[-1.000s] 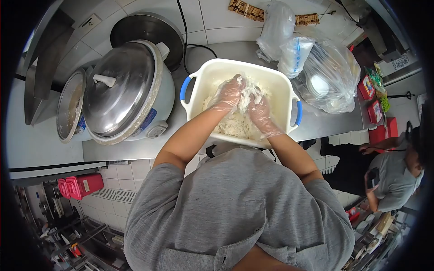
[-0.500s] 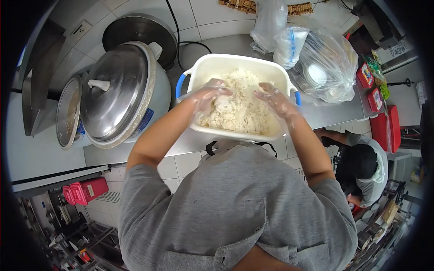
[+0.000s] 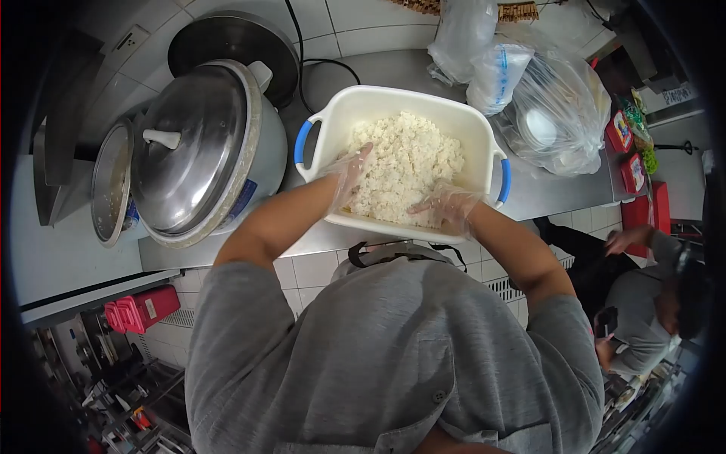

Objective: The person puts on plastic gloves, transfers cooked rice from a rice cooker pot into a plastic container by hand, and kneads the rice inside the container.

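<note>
Left hand (image 3: 350, 180) at eight o'clock and right hand (image 3: 445, 206) at five are touching rice (image 3: 406, 163), finger spacing unclear; one-o'clock bag lettering (image 3: 501, 74) illegible.

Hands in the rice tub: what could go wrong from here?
Rice could spill if the right hand pushes it over the tub rim. The tub might tip if pulled, as it sits close to the counter's front edge. The clear gloves look loose, so one might snag.

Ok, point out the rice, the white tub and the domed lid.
Rice (image 3: 408, 163), head view, on the middle of the heap.
White tub (image 3: 476, 142), head view, on its bare right inner wall.
Domed lid (image 3: 200, 151), head view, on its metal top.
</note>
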Available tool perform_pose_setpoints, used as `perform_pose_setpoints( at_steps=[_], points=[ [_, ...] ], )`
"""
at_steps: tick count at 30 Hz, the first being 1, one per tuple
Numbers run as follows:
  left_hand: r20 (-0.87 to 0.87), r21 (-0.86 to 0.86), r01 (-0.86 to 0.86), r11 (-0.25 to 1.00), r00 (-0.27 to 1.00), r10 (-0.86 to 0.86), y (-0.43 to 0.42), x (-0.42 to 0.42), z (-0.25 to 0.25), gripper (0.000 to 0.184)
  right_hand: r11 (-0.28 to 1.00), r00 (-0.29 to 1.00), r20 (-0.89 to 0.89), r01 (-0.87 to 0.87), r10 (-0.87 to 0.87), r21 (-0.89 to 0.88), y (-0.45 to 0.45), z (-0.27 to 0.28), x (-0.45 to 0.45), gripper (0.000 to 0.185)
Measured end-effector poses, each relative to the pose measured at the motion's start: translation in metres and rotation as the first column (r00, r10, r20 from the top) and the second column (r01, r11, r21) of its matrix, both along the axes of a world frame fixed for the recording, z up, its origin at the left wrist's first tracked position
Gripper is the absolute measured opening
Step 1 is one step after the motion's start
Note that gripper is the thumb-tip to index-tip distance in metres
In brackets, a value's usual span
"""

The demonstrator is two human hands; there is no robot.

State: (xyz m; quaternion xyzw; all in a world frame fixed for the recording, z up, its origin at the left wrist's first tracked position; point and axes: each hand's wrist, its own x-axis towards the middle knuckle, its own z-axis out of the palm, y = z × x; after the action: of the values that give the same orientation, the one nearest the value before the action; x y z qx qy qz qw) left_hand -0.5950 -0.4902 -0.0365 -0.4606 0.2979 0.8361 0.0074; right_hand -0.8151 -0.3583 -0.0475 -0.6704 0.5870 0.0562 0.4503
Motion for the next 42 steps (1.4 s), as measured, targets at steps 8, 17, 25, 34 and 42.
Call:
perform_pose_setpoints(
  at_steps=[8,17,25,34,42],
  points=[
    [0.092,-0.192,0.171,0.966,0.984,-0.155,-0.003,-0.011,0.002,0.078,0.946,0.971,0.131,-0.154,0.198,-0.286,-0.017,-0.037,-0.017,0.054],
    [0.057,-0.398,0.266,0.878,0.962,-0.266,0.023,-0.019,-0.007,0.094,0.785,0.588,0.521,0.488,-0.619,0.382,-0.021,-0.021,0.009,0.091],
    [-0.053,-0.323,-0.023,0.946,0.999,0.007,0.009,-0.046,0.0,0.083,0.662,0.31,0.655,0.636,-0.689,0.396,-0.017,0.035,0.019,0.11],
    [-0.069,-0.41,-0.162,0.897,0.987,0.146,0.021,-0.046,0.045,0.05,0.616,0.728,0.605,0.646,-0.322,-0.45,-0.059,-0.009,0.003,0.061],
    [-0.056,-0.428,-0.117,0.896,0.993,0.103,0.008,-0.057,-0.039,0.04,0.397,0.81,0.429,0.575,-0.4,-0.716,-0.066,-0.061,0.006,0.045]
  ],
)
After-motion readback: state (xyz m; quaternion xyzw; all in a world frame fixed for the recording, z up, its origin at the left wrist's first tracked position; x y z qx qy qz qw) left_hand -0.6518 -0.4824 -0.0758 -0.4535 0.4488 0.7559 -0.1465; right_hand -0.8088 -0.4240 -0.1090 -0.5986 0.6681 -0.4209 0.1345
